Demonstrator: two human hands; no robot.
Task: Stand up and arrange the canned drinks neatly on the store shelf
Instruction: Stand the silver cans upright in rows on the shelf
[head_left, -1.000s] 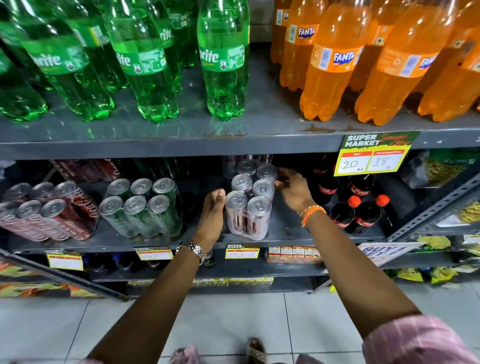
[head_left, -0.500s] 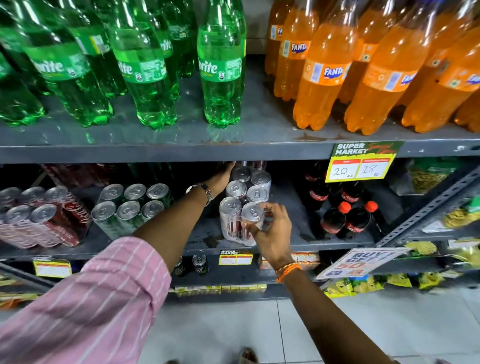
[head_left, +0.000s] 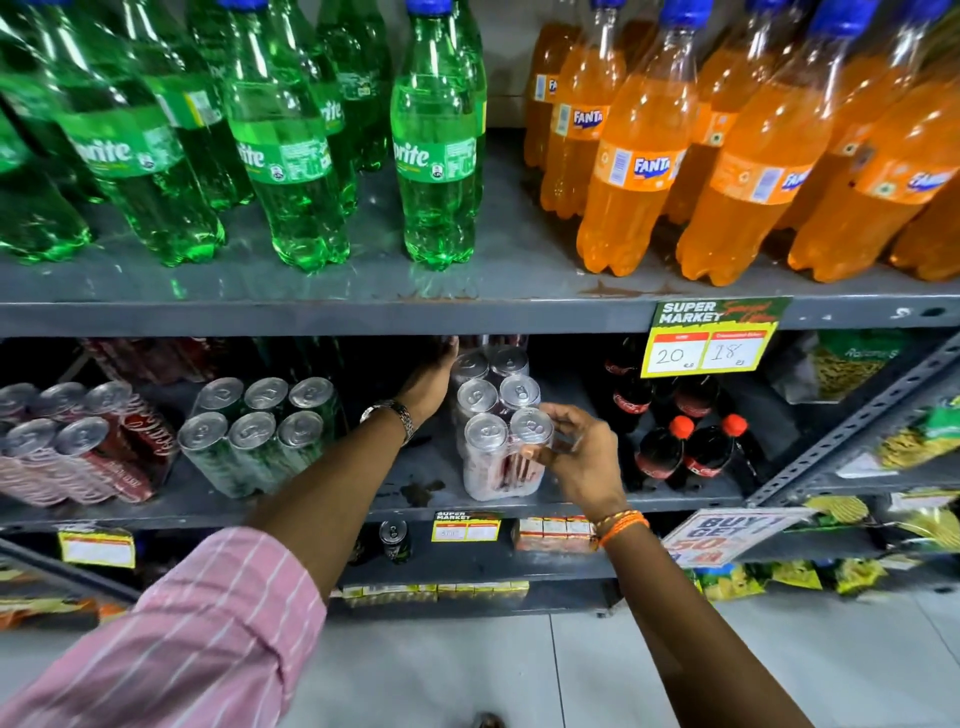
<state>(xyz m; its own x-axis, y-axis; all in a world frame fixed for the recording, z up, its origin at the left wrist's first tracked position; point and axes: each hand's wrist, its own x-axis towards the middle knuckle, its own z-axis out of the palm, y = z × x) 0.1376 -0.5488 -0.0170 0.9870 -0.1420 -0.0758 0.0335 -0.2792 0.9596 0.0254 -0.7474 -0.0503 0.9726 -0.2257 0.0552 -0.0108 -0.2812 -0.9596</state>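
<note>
Shrink-wrapped pack of pale cans (head_left: 496, 441), upright in two files, standing mid-frame on the lower shelf (head_left: 322, 501), front pair close to the lip. Right hand (head_left: 576, 457) clamped on the front right can (head_left: 531, 431), thumb and fingers pinching near the rim and the wrap just below. Left hand (head_left: 434, 379) reaching deep, palm flat against the pack's far left side, fingers curved round the rear cans; not a closed grasp, more a brace, though fingertips lost in the dark behind.

To do well, probably: press from both sides at once, squaring the pack to the shelf edge rather than dragging one corner. Pinching by the wrap risks tearing film or tipping the front can; safer to push low on the can body. Keeping the base flat on the steel avoids a wobble.

Left of centre, green cans (head_left: 260, 436) leaning in their own pack; far left, red cans (head_left: 78, 447) tilted harder — likely next to be stood straight. Right of the hand, cola bottles (head_left: 670, 452) just beside, so little room for a sideways slide. Above, green bottles (head_left: 436, 156) and orange bottles (head_left: 639, 176) on the upper shelf (head_left: 363, 312), with a yellow price tag (head_left: 709, 340) hanging from its edge.
</note>
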